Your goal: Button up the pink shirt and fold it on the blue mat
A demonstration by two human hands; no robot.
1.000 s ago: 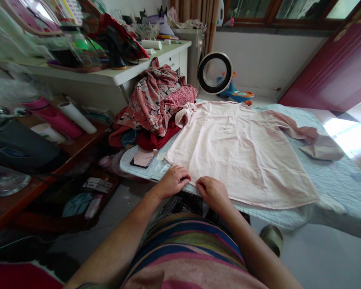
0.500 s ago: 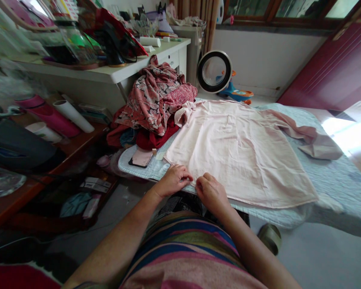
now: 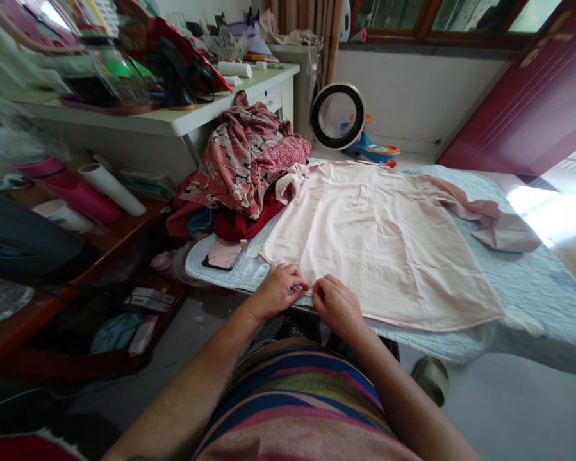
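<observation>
A pale pink long-sleeved shirt [image 3: 364,237] lies spread on a light blue quilted cover [image 3: 547,314], its hem towards me. One sleeve stretches out to the right; the other is bunched at the left. At the hem's left part, my left hand [image 3: 279,291] has its thumb and fingers pinched at the cloth edge. Close beside it, my right hand [image 3: 336,304] is closed with curled fingers on the same hem. The fingertips of the right hand are partly hidden.
Patterned and red clothes [image 3: 242,160] are heaped left of the shirt. Near them a phone in a pink case [image 3: 224,254] lies on the cover. A cluttered white desk [image 3: 177,123] stands at the left. A round glass door [image 3: 338,115] hangs open behind, and a green slipper [image 3: 430,379] is on the floor.
The view has shifted slightly, so the surroundings sit a little further left. Both hands stay at the hem in nearly the same pose.
</observation>
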